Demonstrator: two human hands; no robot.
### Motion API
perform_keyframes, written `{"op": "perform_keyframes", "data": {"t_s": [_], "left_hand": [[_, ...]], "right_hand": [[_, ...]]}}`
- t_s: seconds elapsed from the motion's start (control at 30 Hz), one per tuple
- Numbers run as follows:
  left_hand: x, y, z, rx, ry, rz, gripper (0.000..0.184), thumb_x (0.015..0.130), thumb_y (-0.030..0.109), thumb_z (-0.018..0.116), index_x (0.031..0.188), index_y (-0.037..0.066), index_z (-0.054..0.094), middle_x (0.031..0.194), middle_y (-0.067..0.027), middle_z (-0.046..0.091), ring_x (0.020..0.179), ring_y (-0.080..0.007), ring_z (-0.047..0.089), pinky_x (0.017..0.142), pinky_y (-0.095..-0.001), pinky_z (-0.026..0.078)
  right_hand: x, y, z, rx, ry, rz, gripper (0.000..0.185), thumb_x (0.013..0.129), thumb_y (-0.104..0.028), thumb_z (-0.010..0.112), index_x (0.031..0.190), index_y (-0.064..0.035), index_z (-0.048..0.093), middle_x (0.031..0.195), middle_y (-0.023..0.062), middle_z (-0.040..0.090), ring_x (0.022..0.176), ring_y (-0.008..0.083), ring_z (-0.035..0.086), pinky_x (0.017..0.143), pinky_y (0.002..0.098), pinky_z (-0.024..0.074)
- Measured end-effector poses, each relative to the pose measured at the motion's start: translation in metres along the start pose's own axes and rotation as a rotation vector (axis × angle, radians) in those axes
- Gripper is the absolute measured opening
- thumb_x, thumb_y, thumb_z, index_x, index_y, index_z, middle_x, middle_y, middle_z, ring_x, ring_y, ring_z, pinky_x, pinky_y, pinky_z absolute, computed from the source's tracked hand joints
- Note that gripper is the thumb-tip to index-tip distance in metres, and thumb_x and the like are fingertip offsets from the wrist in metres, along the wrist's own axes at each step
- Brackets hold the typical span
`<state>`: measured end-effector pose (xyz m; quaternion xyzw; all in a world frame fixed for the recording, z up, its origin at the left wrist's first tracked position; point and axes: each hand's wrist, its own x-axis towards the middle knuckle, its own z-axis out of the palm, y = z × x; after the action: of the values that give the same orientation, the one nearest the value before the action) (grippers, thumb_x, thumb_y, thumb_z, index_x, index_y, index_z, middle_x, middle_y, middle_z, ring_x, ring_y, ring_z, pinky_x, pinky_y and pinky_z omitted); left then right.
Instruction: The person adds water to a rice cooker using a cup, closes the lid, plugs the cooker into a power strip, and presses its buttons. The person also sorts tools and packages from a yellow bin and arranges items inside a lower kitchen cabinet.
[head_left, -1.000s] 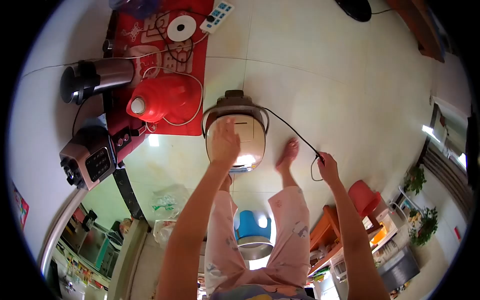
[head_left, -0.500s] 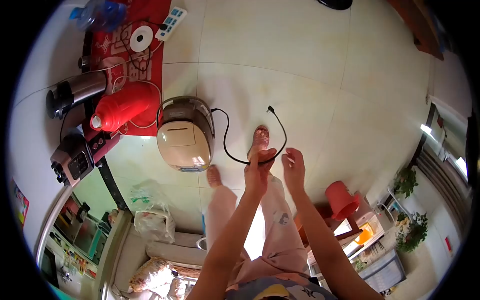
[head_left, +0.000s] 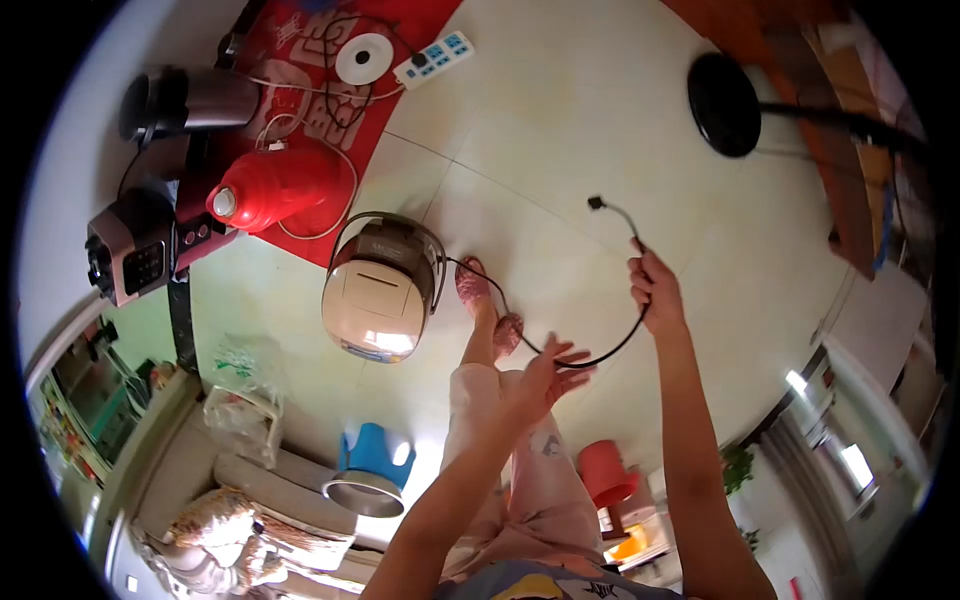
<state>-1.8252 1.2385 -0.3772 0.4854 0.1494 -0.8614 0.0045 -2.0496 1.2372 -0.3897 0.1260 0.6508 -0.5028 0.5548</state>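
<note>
A beige and brown rice cooker stands on the tiled floor, its handle raised around the back. From its right side a black power cord runs in a curve to a plug that hangs free. My right hand is closed around the cord a little below the plug. Near the middle of the cord, my left hand has its fingers spread, and the cord passes across them. To the upper left, a white power strip lies at the edge of a red mat.
A red thermos and a steel kettle stand at the left. A blue stool and a red bucket are lower down. A black round base sits upper right. My feet are beside the cooker.
The view has turned and shifted. My left hand has left the cooker's lid for the cord and has since opened. My right hand has taken hold of the cord closer to the plug.
</note>
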Motion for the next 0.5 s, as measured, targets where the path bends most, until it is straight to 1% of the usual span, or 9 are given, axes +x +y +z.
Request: {"op": "perform_keyframes", "data": {"t_s": [0.03, 0.1, 0.2, 0.23, 0.27, 0.3, 0.37, 0.43, 0.5], "left_hand": [[0.007, 0.011, 0.009, 0.266, 0.052, -0.136, 0.065, 0.091, 0.054, 0.040, 0.117, -0.006, 0.044, 0.107, -0.0181, 0.061, 0.094, -0.0263, 0.063, 0.081, -0.0338, 0.052], [0.017, 0.050, 0.031, 1.090, 0.003, -0.329, 0.053, 0.095, 0.045, 0.039, 0.107, -0.005, 0.054, 0.094, -0.0145, 0.065, 0.086, -0.0245, 0.065, 0.079, -0.0314, 0.052], [0.070, 0.070, 0.008, 1.170, -0.217, 0.300, 0.042, 0.094, 0.037, 0.044, 0.095, -0.001, 0.061, 0.079, -0.0081, 0.065, 0.076, -0.0183, 0.064, 0.071, -0.0280, 0.051], [0.055, 0.100, 0.035, 1.352, 0.000, 0.685, 0.032, 0.093, 0.031, 0.049, 0.098, 0.003, 0.062, 0.077, -0.0057, 0.063, 0.071, -0.0158, 0.061, 0.067, -0.0275, 0.049], [0.040, 0.132, 0.066, 1.094, 0.094, 0.684, 0.030, 0.093, 0.029, 0.049, 0.106, 0.006, 0.061, 0.082, -0.0056, 0.064, 0.074, -0.0151, 0.060, 0.070, -0.0279, 0.047], [0.049, 0.153, 0.081, 0.884, 0.087, 0.933, 0.032, 0.093, 0.026, 0.049, 0.116, 0.004, 0.055, 0.101, -0.0149, 0.064, 0.083, -0.0247, 0.064, 0.074, -0.0328, 0.049], [0.074, 0.198, 0.104, 0.699, -0.012, 1.178, 0.053, 0.094, 0.025, 0.048, 0.134, -0.005, 0.031, 0.127, -0.0202, 0.050, 0.097, -0.0261, 0.060, 0.079, -0.0303, 0.048], [0.088, 0.235, 0.128, 0.576, 0.000, 1.285, 0.048, 0.093, 0.022, 0.048, 0.132, -0.004, 0.033, 0.122, -0.0192, 0.053, 0.090, -0.0206, 0.063, 0.071, -0.0264, 0.050], [0.097, 0.261, 0.139, 0.304, 0.000, 1.105, 0.035, 0.095, 0.014, 0.044, 0.122, -0.007, 0.040, 0.108, -0.0149, 0.060, 0.098, -0.0188, 0.061, 0.084, -0.0274, 0.046]], "right_hand": [[0.002, -0.024, 0.011, -0.084, -0.022, -0.088, 0.030, 0.095, -0.016, 0.043, 0.122, -0.0037, 0.049, 0.078, 0.0000, 0.052, 0.052, 0.0020, 0.031, 0.043, 0.0164, 0.0249], [0.010, -0.062, 0.037, -0.309, -0.083, -0.189, 0.033, 0.094, -0.012, 0.040, 0.125, -0.0048, 0.047, 0.082, 0.0001, 0.055, 0.058, 0.0035, 0.037, 0.053, 0.0165, 0.0315], [0.029, -0.095, 0.067, -0.585, -0.153, -0.280, 0.029, 0.093, -0.009, 0.040, 0.120, -0.0038, 0.049, 0.088, 0.0026, 0.058, 0.073, 0.0079, 0.046, 0.074, 0.0217, 0.0381], [0.042, -0.099, 0.074, -0.600, -0.211, -0.304, 0.027, 0.092, -0.007, 0.041, 0.118, -0.0035, 0.050, 0.088, 0.0030, 0.057, 0.076, 0.0087, 0.048, 0.075, 0.0226, 0.0390], [0.057, -0.099, 0.081, -0.615, -0.269, -0.323, 0.026, 0.092, -0.006, 0.041, 0.116, -0.0032, 0.050, 0.088, 0.0034, 0.057, 0.078, 0.0096, 0.049, 0.077, 0.0235, 0.0398], [0.070, -0.098, 0.088, -0.629, -0.328, -0.341, 0.025, 0.091, -0.005, 0.041, 0.114, -0.0029, 0.050, 0.089, 0.0038, 0.057, 0.081, 0.0104, 0.050, 0.078, 0.0244, 0.0407], [0.095, -0.093, 0.107, -0.630, -0.464, -0.345, 0.023, 0.090, -0.001, 0.041, 0.111, -0.0005, 0.050, 0.092, 0.0057, 0.057, 0.089, 0.0126, 0.053, 0.082, 0.0271, 0.0421], [0.120, -0.083, 0.124, -0.719, -0.553, -0.315, 0.023, 0.090, 0.000, 0.041, 0.111, 0.0008, 0.050, 0.094, 0.0066, 0.056, 0.089, 0.0128, 0.053, 0.082, 0.0273, 0.0424], [0.147, -0.076, 0.137, -0.708, -0.541, -0.284, 0.024, 0.087, 0.001, 0.046, 0.110, 0.0001, 0.053, 0.100, 0.0067, 0.058, 0.087, 0.0128, 0.053, 0.080, 0.0272, 0.0434]]}}
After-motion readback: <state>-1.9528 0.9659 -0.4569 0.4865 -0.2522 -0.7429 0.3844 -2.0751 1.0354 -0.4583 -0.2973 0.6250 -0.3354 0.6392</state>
